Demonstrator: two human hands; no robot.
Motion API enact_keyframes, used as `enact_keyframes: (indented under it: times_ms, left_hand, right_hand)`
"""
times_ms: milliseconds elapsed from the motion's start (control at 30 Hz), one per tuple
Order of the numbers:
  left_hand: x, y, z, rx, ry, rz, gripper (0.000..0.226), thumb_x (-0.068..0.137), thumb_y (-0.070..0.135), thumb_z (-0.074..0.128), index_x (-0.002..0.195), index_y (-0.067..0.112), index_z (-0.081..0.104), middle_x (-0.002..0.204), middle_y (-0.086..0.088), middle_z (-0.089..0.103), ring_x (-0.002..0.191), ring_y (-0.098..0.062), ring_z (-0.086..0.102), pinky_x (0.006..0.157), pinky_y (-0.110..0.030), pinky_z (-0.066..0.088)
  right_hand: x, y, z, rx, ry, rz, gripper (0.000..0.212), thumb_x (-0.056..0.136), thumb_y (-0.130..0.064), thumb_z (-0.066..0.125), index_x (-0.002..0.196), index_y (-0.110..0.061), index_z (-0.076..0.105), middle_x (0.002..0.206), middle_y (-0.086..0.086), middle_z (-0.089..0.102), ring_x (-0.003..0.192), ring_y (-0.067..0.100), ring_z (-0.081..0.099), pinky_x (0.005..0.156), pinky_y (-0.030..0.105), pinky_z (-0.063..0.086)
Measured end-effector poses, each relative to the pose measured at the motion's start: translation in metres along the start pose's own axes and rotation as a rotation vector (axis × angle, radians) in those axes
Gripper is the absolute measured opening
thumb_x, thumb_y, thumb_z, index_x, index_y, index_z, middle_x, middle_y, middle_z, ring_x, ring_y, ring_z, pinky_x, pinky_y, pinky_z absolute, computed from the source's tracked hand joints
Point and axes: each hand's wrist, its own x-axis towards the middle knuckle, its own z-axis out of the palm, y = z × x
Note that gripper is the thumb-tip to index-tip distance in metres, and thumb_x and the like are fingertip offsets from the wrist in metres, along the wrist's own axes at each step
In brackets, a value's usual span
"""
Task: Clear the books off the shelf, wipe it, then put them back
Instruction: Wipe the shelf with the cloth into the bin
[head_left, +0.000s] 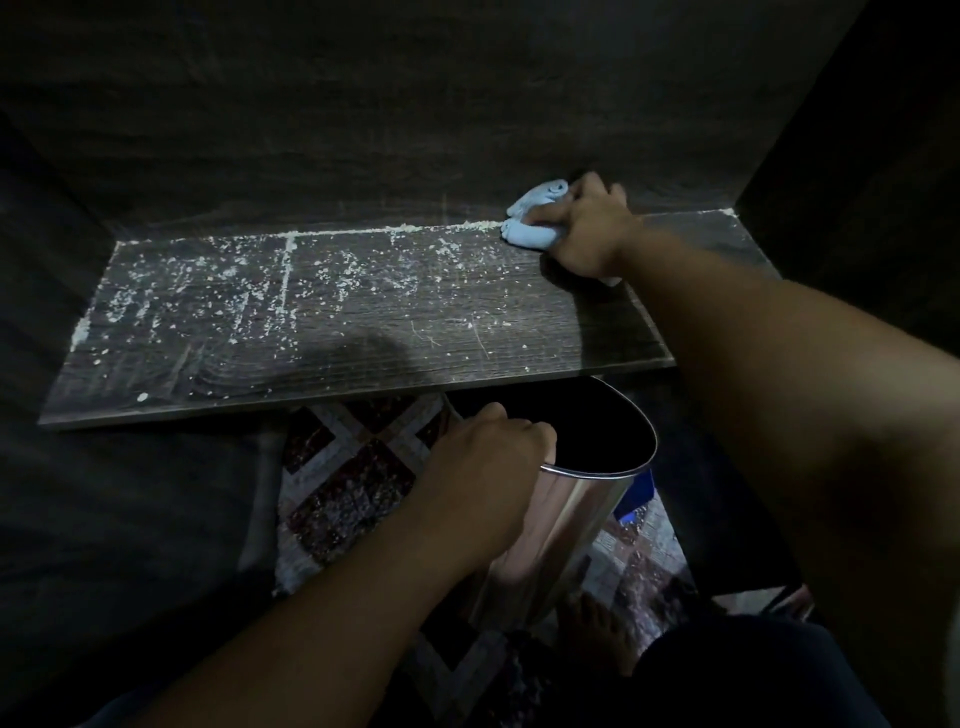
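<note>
Pressing a bunched blue cloth (532, 221) against the back edge of a dark, speck-strewn shelf (363, 312), right hand (587, 234) curling round it. Gripping the rim of a steel bin (566, 519), possibly a bucket, with the left hand (491, 457), just below the shelf's front edge.

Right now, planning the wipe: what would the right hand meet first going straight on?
The right hand would likely meet the back panel just behind the blue cloth it grips; depth unclear.

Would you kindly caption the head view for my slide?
Right hand grips a blue cloth at the back of the speckled shelf; left hand holds a steel bin below its front edge.
</note>
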Motion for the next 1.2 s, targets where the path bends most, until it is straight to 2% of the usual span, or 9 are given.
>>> enact_keyframes:
  times_ms: [133, 267, 400, 600, 667, 767, 967, 1100, 1200]
  left_hand:
    - [0.000, -0.004, 0.003, 0.018, 0.031, 0.003, 0.022, 0.083, 0.009, 0.060, 0.098, 0.024, 0.054, 0.089, 0.008, 0.056, 0.096, -0.012, 0.046, 0.069, -0.025, 0.037]
    - [-0.002, -0.004, 0.001, -0.001, 0.039, -0.016, 0.023, 0.084, 0.010, 0.061, 0.099, 0.026, 0.055, 0.080, 0.012, 0.041, 0.085, -0.007, 0.040, 0.073, -0.024, 0.040]
    - [-0.001, -0.004, 0.001, 0.010, 0.029, 0.003, 0.027, 0.081, 0.007, 0.060, 0.099, 0.027, 0.055, 0.094, 0.010, 0.059, 0.098, -0.012, 0.046, 0.073, -0.024, 0.040]
    - [-0.004, -0.002, 0.000, -0.003, 0.022, -0.003, 0.028, 0.079, 0.004, 0.057, 0.095, 0.026, 0.056, 0.093, 0.009, 0.059, 0.098, -0.013, 0.047, 0.075, -0.028, 0.044]
    - [-0.004, -0.002, 0.001, -0.008, 0.021, -0.003, 0.029, 0.078, 0.003, 0.056, 0.094, 0.027, 0.055, 0.093, 0.009, 0.060, 0.098, -0.013, 0.047, 0.073, -0.029, 0.044]
    - [-0.004, -0.003, 0.002, 0.003, 0.010, 0.002, 0.027, 0.079, 0.004, 0.058, 0.093, 0.028, 0.055, 0.092, 0.011, 0.059, 0.096, -0.012, 0.047, 0.070, -0.027, 0.042]
    - [-0.002, -0.007, 0.001, -0.007, 0.020, -0.007, 0.027, 0.081, 0.003, 0.058, 0.098, 0.024, 0.056, 0.091, 0.009, 0.057, 0.097, -0.012, 0.046, 0.072, -0.029, 0.043]
    - [-0.002, -0.009, 0.002, 0.001, 0.032, -0.007, 0.025, 0.081, 0.003, 0.058, 0.097, 0.022, 0.056, 0.089, 0.007, 0.057, 0.096, -0.014, 0.047, 0.075, -0.033, 0.047]
    - [-0.002, -0.009, 0.003, -0.005, 0.018, -0.015, 0.025, 0.082, 0.002, 0.058, 0.099, 0.021, 0.056, 0.090, 0.005, 0.055, 0.095, -0.014, 0.047, 0.077, -0.035, 0.048]
  right_hand:
    - [-0.007, 0.003, -0.002, 0.031, -0.043, -0.012, 0.046, 0.095, -0.031, 0.050, 0.136, -0.050, 0.043, 0.146, 0.006, 0.024, 0.133, 0.035, 0.021, 0.113, 0.056, 0.020]
    - [-0.033, 0.008, 0.011, 0.037, 0.030, -0.056, 0.046, 0.093, -0.029, 0.048, 0.134, -0.049, 0.045, 0.139, 0.002, 0.034, 0.128, 0.030, 0.027, 0.108, 0.055, 0.026]
    - [-0.066, 0.010, 0.021, 0.038, 0.083, -0.101, 0.046, 0.092, -0.028, 0.051, 0.133, -0.049, 0.047, 0.132, 0.002, 0.039, 0.124, 0.029, 0.029, 0.103, 0.053, 0.030]
    - [-0.106, 0.024, 0.034, 0.162, 0.180, -0.232, 0.047, 0.087, -0.012, 0.056, 0.125, -0.038, 0.061, 0.122, 0.005, 0.045, 0.113, 0.029, 0.036, 0.099, 0.050, 0.036]
    - [-0.101, 0.032, 0.029, 0.200, 0.288, -0.186, 0.049, 0.085, -0.008, 0.054, 0.125, -0.034, 0.061, 0.129, 0.009, 0.044, 0.116, 0.032, 0.036, 0.102, 0.050, 0.035]
    - [-0.080, 0.042, 0.010, 0.182, 0.414, -0.030, 0.050, 0.087, -0.010, 0.051, 0.130, -0.033, 0.055, 0.147, 0.011, 0.027, 0.129, 0.035, 0.028, 0.109, 0.048, 0.028]
    - [-0.039, 0.063, 0.011, 0.026, 0.272, 0.237, 0.049, 0.093, -0.032, 0.049, 0.141, -0.034, 0.037, 0.159, 0.009, 0.001, 0.140, 0.037, 0.015, 0.112, 0.051, 0.021]
    - [-0.019, 0.054, 0.025, 0.092, 0.223, 0.251, 0.053, 0.095, -0.041, 0.039, 0.145, -0.029, 0.026, 0.159, 0.013, 0.012, 0.142, 0.035, 0.022, 0.111, 0.055, 0.020]
    - [-0.023, 0.049, 0.027, 0.029, 0.179, 0.144, 0.052, 0.097, -0.040, 0.036, 0.148, -0.034, 0.026, 0.159, 0.010, 0.017, 0.142, 0.032, 0.024, 0.111, 0.054, 0.024]
